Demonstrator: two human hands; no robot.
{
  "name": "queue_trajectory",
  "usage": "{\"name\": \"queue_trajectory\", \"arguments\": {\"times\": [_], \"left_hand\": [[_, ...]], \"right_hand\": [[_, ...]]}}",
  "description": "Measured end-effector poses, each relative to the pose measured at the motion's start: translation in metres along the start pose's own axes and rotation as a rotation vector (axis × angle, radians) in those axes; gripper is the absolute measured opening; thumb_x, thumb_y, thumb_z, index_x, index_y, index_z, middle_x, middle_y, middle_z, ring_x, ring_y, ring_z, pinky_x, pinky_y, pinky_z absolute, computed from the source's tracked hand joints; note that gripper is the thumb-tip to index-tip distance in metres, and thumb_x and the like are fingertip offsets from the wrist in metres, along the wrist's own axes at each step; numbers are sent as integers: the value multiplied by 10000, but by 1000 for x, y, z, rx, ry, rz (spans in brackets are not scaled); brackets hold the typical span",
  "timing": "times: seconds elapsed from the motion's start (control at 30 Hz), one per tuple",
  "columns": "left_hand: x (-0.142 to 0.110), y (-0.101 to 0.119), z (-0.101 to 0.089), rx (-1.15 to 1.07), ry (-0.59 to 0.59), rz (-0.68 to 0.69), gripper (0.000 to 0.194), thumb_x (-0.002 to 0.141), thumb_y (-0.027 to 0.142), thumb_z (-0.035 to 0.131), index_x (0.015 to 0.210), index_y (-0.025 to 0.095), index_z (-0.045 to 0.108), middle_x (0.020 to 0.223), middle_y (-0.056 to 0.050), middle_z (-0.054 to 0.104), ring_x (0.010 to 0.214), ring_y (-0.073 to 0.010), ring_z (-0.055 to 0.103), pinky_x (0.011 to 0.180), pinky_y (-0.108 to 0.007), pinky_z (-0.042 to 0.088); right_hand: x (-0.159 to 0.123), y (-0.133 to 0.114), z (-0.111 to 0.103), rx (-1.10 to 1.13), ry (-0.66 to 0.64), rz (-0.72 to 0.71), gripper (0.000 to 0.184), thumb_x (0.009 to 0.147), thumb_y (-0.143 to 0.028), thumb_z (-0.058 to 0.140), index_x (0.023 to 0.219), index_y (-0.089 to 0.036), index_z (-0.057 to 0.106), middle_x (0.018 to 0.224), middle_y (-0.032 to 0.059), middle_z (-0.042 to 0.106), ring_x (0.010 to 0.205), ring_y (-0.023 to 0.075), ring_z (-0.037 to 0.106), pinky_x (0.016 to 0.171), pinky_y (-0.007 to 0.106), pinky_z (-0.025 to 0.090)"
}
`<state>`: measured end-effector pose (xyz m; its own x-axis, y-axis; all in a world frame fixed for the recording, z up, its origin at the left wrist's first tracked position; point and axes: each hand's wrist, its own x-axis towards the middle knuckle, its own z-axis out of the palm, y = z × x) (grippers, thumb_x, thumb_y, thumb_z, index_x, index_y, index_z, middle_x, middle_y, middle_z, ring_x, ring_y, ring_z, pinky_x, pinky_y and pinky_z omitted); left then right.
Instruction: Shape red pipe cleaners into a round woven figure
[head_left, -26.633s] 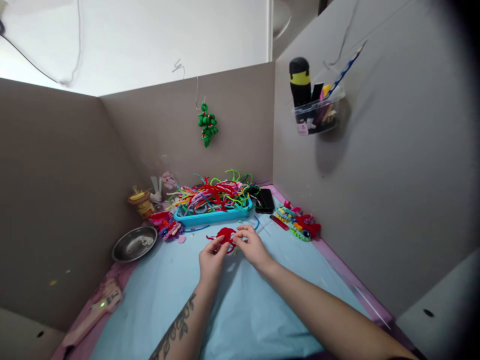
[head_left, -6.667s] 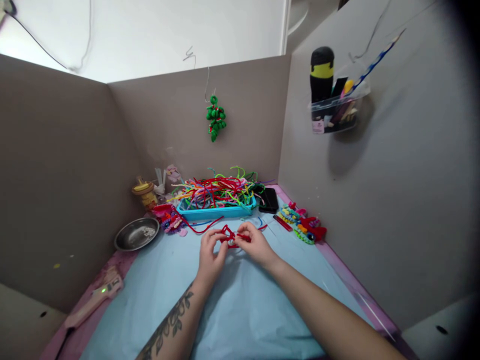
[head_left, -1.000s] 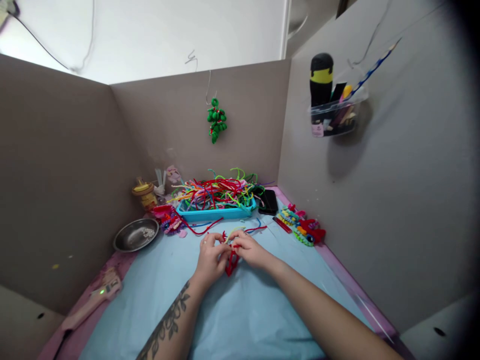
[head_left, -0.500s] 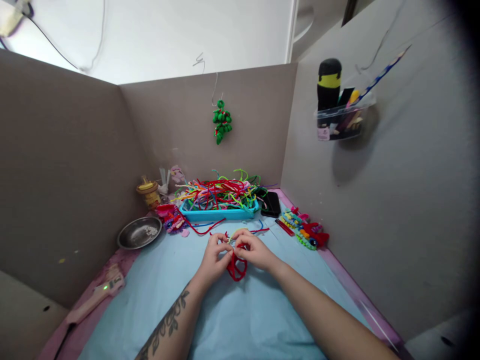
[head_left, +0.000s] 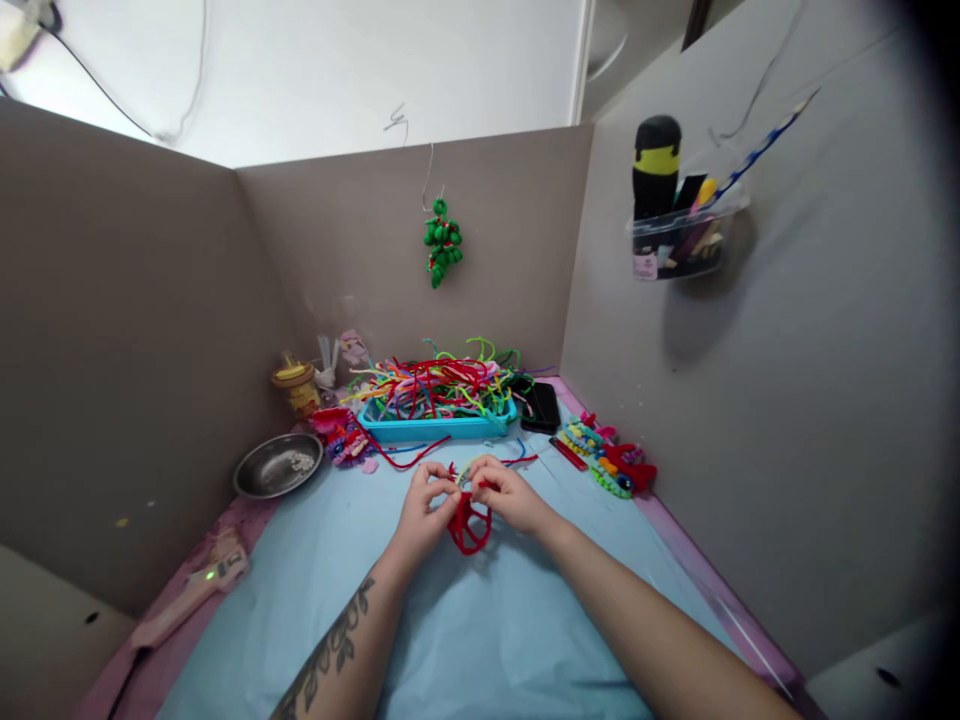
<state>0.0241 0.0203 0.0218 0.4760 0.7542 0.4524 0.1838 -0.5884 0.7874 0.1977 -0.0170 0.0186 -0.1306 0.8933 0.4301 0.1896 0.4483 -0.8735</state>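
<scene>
A red pipe cleaner shape (head_left: 470, 547), bent into open loops, hangs between my two hands over the blue cloth (head_left: 495, 640). My left hand (head_left: 426, 508) pinches its upper left side between thumb and fingers. On the other side, my right hand (head_left: 508, 492) is closed on its upper right part, with the fingertips of both hands close together. Just beyond my fingers lie loose pipe cleaners in red, yellow and blue; a red one (head_left: 523, 460) pokes out past my right hand. My fingers hide the spot where the loops join.
A blue tray (head_left: 439, 430) heaped with coloured pipe cleaners stands at the back, a black phone (head_left: 541, 408) beside it. Left are a metal bowl (head_left: 277, 467) and a pink glue gun (head_left: 196, 592). Finished colourful pieces (head_left: 611, 458) lie right. Grey panels (head_left: 510, 250) enclose three sides.
Both hands have shifted slightly, and the red loops have risen a little and turned, showing their openings more widely. Both hands still grip the red shape.
</scene>
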Motion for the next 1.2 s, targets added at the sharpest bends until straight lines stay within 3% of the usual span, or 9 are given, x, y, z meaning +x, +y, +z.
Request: {"name": "queue_trajectory", "arguments": {"times": [0.3,0.37,0.43,0.53,0.83,1.03,1.2], "left_hand": [[1,0,-1,-79,6,-28,245,757,391,582,679,169,653,908,-57,456,915,-206,482,884,-360,373],[0,0,1,-34,19,2,217,772,355,569,691,171,649,909,-58,459,914,-202,484,875,-354,377],[-1,0,3,30,54,33,190,788,320,549,708,176,645,903,-58,469,908,-200,485,858,-351,385],[-3,3,5,144,126,72,153,800,281,530,743,190,640,897,-59,487,906,-204,485,837,-356,397],[-8,10,9,399,157,194,111,785,225,544,821,229,649,961,-70,517,962,-224,482,869,-382,367],[-8,10,12,408,153,176,109,794,208,526,805,210,635,946,-70,526,946,-218,491,854,-376,373],[-7,10,13,436,137,160,112,794,223,534,791,210,645,928,-67,536,930,-218,498,834,-370,382]], "right_hand": [[-1,-11,0,-86,-4,-42,117,782,-230,566,683,-176,598,922,38,500,876,157,519,818,318,408],[-1,-13,1,-135,73,-59,37,766,-212,581,783,-191,605,944,42,507,912,167,508,821,317,405],[-2,-14,2,-181,174,-76,99,743,-202,605,842,-200,601,935,41,508,911,171,503,811,313,407],[-4,-15,5,-202,240,-79,16,733,-196,612,719,-190,618,880,35,501,863,167,512,806,317,411],[0,-7,7,-98,227,128,69,701,-227,627,667,-172,650,890,44,529,811,155,531,713,287,436],[-5,-13,13,-248,292,26,82,705,-129,579,660,-179,625,844,39,518,843,168,524,782,314,425],[-13,-14,16,-595,277,-131,94,723,-113,563,733,-193,611,904,70,531,887,211,493,774,344,419]]}}
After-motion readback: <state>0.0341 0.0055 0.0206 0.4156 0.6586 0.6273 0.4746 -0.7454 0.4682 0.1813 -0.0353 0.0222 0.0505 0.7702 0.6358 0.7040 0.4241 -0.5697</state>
